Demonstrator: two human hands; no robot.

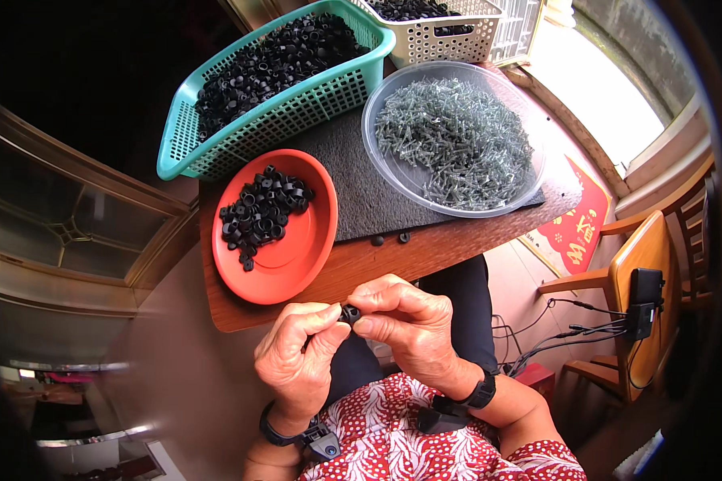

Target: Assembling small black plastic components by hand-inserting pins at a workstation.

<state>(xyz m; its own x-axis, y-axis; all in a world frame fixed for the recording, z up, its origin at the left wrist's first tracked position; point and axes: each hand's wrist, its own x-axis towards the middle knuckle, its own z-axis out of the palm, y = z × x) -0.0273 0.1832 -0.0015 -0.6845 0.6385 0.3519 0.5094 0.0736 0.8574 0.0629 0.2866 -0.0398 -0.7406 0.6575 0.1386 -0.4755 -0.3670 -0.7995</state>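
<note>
My left hand (301, 357) and my right hand (405, 321) meet in front of the table's near edge, both pinching one small black ring-shaped part (350, 313) between thumbs and fingertips. Just beyond the hands, an orange-red bowl (301, 248) holds a heap of the same black parts (261, 212) on its far left side. A clear round tray (529, 180) of grey-green screws (457, 140) sits to the right on a dark mat (361, 192). Two loose black parts (389, 239) lie at the mat's near edge.
A teal basket (297, 108) full of black parts stands at the back left, a white basket (445, 36) with more behind it. The wooden table (425, 252) is small. A wooden chair (642, 280) with a device and cables stands at the right.
</note>
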